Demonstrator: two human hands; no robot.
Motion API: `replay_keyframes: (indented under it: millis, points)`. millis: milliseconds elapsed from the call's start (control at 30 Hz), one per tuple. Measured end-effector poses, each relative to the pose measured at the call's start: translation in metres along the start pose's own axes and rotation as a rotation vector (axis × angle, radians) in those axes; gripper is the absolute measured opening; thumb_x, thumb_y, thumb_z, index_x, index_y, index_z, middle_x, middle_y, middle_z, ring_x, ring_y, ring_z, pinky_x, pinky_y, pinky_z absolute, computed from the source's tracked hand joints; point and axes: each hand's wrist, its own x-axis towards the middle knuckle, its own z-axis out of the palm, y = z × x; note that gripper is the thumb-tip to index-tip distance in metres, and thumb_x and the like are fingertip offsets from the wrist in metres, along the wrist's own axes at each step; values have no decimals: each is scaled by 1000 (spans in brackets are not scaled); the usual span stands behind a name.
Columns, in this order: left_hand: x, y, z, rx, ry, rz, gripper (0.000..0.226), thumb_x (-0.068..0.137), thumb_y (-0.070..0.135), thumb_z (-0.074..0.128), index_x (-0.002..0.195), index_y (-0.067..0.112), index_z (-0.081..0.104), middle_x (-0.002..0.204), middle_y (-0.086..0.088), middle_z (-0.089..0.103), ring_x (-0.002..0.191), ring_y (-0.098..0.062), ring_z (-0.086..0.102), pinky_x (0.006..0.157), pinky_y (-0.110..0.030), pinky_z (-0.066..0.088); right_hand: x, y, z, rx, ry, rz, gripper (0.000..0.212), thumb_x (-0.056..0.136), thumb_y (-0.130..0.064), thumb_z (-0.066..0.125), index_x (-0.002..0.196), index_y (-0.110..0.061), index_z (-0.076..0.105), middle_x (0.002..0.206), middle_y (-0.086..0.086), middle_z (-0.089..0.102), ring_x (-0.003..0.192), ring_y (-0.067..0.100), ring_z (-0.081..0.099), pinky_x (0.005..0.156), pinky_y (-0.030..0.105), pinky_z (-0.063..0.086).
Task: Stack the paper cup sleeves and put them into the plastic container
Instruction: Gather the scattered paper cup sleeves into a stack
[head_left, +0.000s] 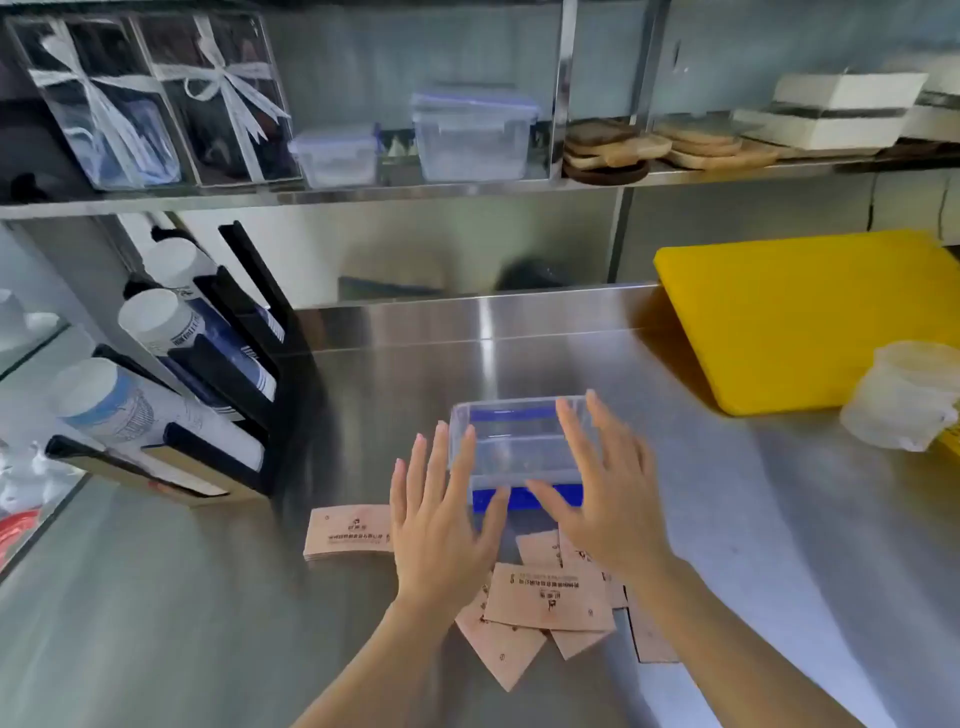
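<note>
Paper cup sleeves lie scattered flat on a steel table, overlapping in a loose heap between a person's two forearms, while a neater small stack sits just to the left of it. Beyond the heap stands a clear plastic container with blue clasps, open at the top and with no sleeves in it. Both hands reach toward it with fingers spread and nothing held: the left hand at the container's left near corner, the right hand in front of its right side; whether either touches it cannot be told. A black rack of paper cups stands at the left, a yellow cutting board at the right, and lidded boxes line the shelf above.
</note>
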Motion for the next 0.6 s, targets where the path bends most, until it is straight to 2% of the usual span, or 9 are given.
replay_keyframes:
  millis: [100, 233, 333, 400, 433, 533, 600]
  points:
    - [-26, -6, 22, 18, -95, -10, 65, 85, 64, 12, 142, 33, 16, 150, 9, 15, 140, -13, 6, 112, -25, -10, -23, 5, 22, -30, -102, 4, 71, 82, -66, 32, 140, -25, 29, 143, 11, 46, 122, 24, 42, 96, 46, 46]
    - [-54, -20, 46, 110, -255, 9, 61, 83, 49, 37, 139, 29, 26, 146, 4, 39, 137, -15, 21, 111, -28, -4, -55, 15, 42, -45, -284, 7, 68, 85, -67, 20, 138, -26, 32, 141, 4, 50, 122, 24, 53, 98, 40, 45]
    - [-65, -23, 50, 119, -412, -5, 62, 81, 49, 34, 139, 29, 25, 145, 4, 43, 139, -20, 31, 112, -31, -3, -64, 20, 47, -61, -397, -37, 74, 82, -71, 16, 141, -27, 27, 144, -2, 45, 129, 18, 46, 106, 35, 35]
    - [-67, -25, 53, 95, -444, 5, 65, 80, 51, 26, 142, 30, 19, 151, 7, 31, 143, -18, 19, 112, -32, -8, -69, 23, 46, 4, -536, -57, 79, 79, -71, 23, 144, -27, 22, 150, -8, 33, 137, 13, 31, 113, 29, 20]
    - [-68, -26, 54, 109, -448, 27, 66, 80, 53, 24, 141, 29, 23, 150, 8, 32, 143, -17, 20, 111, -32, -6, -70, 25, 45, 20, -590, -68, 74, 82, -66, 29, 144, -27, 22, 151, -9, 31, 138, 12, 28, 113, 27, 16]
    - [-71, -28, 54, 166, -527, 40, 63, 86, 61, 18, 126, 25, 50, 129, 9, 60, 123, -16, 53, 105, -34, 18, -68, 25, 45, -4, -661, -94, 63, 88, -51, 44, 143, -24, 27, 148, -8, 35, 136, 13, 27, 112, 28, 17]
    - [-70, -30, 57, 159, -501, 60, 66, 86, 64, 17, 122, 23, 54, 123, 10, 64, 118, -16, 58, 103, -33, 20, -63, 23, 46, -7, -676, -100, 64, 86, -50, 50, 141, -24, 30, 144, -6, 40, 133, 14, 31, 109, 29, 19]
